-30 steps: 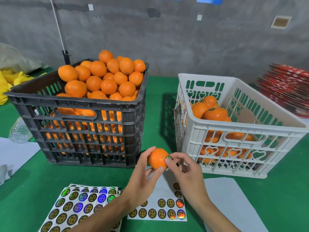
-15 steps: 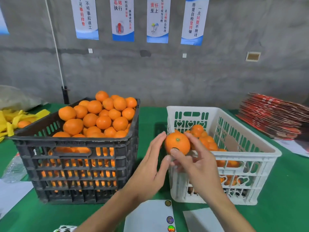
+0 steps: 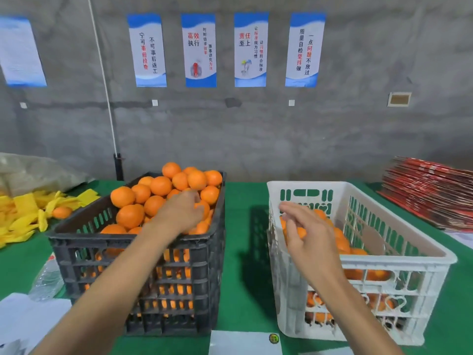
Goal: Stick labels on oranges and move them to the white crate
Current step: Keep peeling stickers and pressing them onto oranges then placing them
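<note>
The left hand (image 3: 183,210) lay on the heaped oranges (image 3: 163,190) in the black crate (image 3: 138,252), left of centre; its fingers curled round one, though the grip was partly hidden. The right hand (image 3: 304,231) hung open and empty over the white crate (image 3: 399,267), lower right. Judged step: fetching the next orange. The next move called for lifting it toward the label sheet (image 3: 245,342), bottom centre.

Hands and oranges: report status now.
Left hand reaching onto oranges in black crate. Right hand open, empty, over white crate. Nothing blocking.
</note>
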Motion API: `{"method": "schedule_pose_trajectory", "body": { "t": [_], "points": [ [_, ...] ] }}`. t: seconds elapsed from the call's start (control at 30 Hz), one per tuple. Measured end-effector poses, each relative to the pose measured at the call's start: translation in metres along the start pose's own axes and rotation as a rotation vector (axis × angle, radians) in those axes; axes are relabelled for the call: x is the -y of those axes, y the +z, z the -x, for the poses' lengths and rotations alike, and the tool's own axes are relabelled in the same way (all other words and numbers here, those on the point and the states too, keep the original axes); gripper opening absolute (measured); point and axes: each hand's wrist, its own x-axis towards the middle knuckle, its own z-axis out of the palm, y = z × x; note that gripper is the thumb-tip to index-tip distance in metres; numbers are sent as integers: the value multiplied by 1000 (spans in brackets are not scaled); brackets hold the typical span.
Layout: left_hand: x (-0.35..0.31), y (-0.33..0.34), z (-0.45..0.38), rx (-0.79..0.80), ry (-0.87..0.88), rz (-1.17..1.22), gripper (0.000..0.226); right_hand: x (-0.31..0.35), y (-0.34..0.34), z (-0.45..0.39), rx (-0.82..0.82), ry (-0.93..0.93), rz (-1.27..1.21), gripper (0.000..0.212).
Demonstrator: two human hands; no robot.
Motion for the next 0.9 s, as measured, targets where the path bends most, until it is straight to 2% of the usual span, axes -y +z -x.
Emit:
{"method": "schedule_pose_trajectory", "body": {
  "t": [0.1, 0.17, 0.2, 0.27, 0.33, 0.4, 0.47, 0.53, 0.6, 0.7, 0.77, 0.83, 0.9],
  "points": [
    [42, -6, -22, 508, -227, -276, 44, 5, 15, 6, 21, -11, -104, 32],
    [64, -2, -30, 663, -284, -322, 47, 8, 22, 11, 37, -25, -144, 31],
    [73, 3, -35, 661, -292, -306, 49, 9, 24, 13, 44, -27, -166, 30],
    [79, 7, -40, 574, -270, -266, 50, 11, 26, 16, 48, -37, -203, 28],
    [75, 8, -36, 385, -194, -146, 53, 13, 29, 18, 45, -48, -229, 28],
    [61, 5, -22, 53, 9, 66, 65, 16, 34, 17, 63, -14, -259, 29],
    [37, -4, 0, -262, 258, 273, 67, 19, 41, 13, 111, 55, -285, 31],
    [11, -11, 23, -444, 456, 405, 64, 24, 46, 10, 163, 81, -325, 33],
    [-11, -10, 43, -515, 616, 438, 62, 30, 49, 9, 190, 75, -363, 38],
    [-33, 12, 71, -489, 728, 441, 62, 34, 48, 18, 126, 64, -376, 39],
    [-35, 35, 89, -468, 708, 461, 65, 31, 45, 34, 101, 84, -379, 38],
    [-29, 62, 108, -454, 656, 441, 68, 21, 43, 59, 162, 128, -391, 39],
    [-22, 92, 126, -351, 588, 421, 73, 1, 40, 84, 237, 144, -306, 31]
  ]
}}
